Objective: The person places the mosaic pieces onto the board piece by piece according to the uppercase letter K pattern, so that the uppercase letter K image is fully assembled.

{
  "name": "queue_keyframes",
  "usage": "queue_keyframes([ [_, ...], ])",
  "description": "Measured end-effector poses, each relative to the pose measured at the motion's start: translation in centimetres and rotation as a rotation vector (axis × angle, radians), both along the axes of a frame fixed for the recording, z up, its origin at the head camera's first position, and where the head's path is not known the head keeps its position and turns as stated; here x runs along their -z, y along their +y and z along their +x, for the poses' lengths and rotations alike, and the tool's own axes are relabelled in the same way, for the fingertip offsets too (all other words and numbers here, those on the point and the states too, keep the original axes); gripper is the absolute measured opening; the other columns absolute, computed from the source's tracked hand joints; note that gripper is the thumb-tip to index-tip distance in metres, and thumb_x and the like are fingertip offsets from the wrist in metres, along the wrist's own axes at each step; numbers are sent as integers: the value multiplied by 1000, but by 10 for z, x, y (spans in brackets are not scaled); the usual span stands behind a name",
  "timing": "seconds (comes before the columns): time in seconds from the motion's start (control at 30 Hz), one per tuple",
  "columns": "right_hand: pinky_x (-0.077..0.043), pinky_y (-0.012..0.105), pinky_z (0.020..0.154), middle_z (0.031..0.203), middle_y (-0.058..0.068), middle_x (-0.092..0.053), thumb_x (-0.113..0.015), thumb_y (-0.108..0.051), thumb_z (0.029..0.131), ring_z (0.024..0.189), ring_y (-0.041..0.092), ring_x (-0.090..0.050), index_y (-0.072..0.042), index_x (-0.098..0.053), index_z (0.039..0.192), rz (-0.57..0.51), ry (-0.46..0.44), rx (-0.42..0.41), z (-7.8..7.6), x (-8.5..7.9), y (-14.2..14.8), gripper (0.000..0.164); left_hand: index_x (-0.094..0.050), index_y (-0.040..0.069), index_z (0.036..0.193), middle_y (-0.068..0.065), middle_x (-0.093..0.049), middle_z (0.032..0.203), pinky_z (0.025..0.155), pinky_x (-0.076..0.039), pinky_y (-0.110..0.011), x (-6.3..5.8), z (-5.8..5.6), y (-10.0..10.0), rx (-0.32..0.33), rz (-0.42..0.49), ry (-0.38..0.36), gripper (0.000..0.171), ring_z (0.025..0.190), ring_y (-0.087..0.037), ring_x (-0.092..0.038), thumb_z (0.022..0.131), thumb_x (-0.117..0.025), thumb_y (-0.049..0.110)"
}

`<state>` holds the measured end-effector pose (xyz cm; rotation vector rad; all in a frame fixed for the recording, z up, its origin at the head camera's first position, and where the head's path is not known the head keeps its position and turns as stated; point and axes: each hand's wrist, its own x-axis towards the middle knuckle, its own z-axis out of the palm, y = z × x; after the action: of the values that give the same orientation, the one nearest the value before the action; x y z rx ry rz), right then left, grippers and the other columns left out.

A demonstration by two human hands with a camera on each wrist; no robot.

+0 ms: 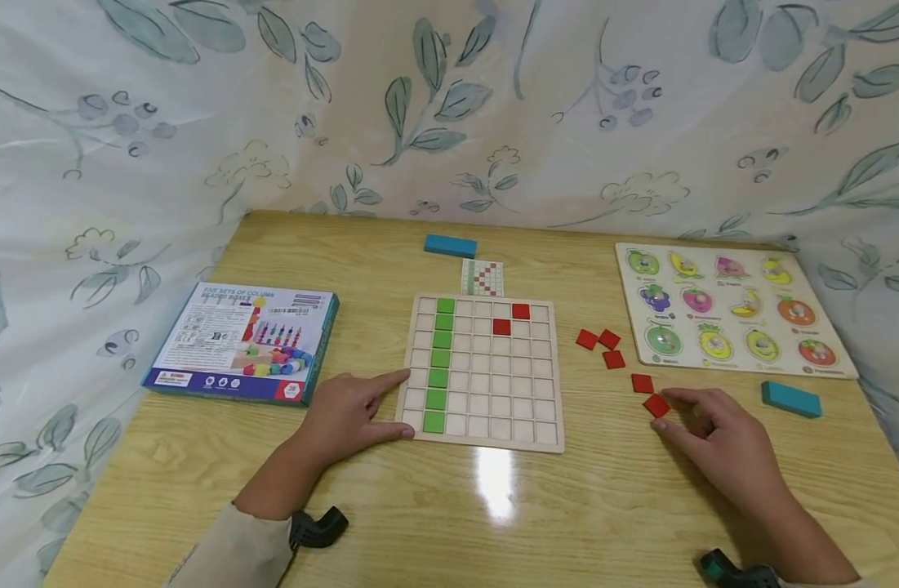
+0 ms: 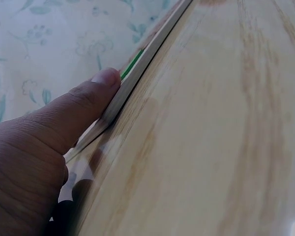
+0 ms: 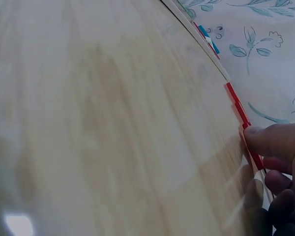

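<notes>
A square wooden grid board (image 1: 473, 404) lies mid-table, green tiles (image 1: 440, 358) filling its second column. Two red tiles (image 1: 501, 327) sit in cells near its top right. My left hand (image 1: 349, 418) touches the board's left edge with extended index finger and thumb; in the left wrist view the thumb (image 2: 83, 101) rests on the rim. To the board's right, my right hand (image 1: 728, 437) pinches a red square tile (image 1: 656, 405) between thumb and index finger, low at the tabletop. Another red tile (image 1: 642, 383) lies just beyond it, with several more (image 1: 613, 359) farther off.
Behind the board are a small pattern card (image 1: 482, 278) and a blue block (image 1: 451, 246). A boxed bead set (image 1: 243, 343) lies at left. On the right sit a fruit puzzle board (image 1: 739, 310) and another blue block (image 1: 790, 399). A floral curtain (image 1: 449, 106) hangs behind.
</notes>
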<state>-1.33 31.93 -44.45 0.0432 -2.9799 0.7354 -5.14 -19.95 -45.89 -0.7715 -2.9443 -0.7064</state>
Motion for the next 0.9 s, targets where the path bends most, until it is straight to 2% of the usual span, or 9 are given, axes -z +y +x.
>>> queue_keyframes([
  [0.13,-37,27,62,103,4,-63,-90,-26,90,73,10,-48,-11,-75,128,3,15,9,-1,0,-3,44,-69,22,147,19,-34,59,62,-28,-29,0,-1,0,-3,-6,-14,84,54,-2,-25,78,-86,67],
  [0.37,-40,27,62,107,8,-66,-86,-25,94,78,18,-52,-10,-75,126,5,-34,46,-2,0,-8,38,-69,22,146,19,-34,59,62,-29,-29,-1,-1,0,-7,-1,-21,82,54,-2,-26,79,-87,65],
  [0.67,-44,23,62,105,7,-68,-85,-16,94,76,8,-54,-9,-76,121,-43,-21,18,-2,-7,-10,30,-68,23,148,19,-33,59,63,-32,-30,-2,0,0,-9,-19,-10,83,55,-3,-26,78,-86,66],
  [0.9,-45,24,61,107,7,-70,-84,-16,94,75,7,-55,-11,-77,123,-74,-45,14,-3,-12,-10,30,-68,23,148,20,-33,59,63,-32,-30,-1,-1,0,-4,-16,-5,84,55,-2,-26,78,-87,66],
])
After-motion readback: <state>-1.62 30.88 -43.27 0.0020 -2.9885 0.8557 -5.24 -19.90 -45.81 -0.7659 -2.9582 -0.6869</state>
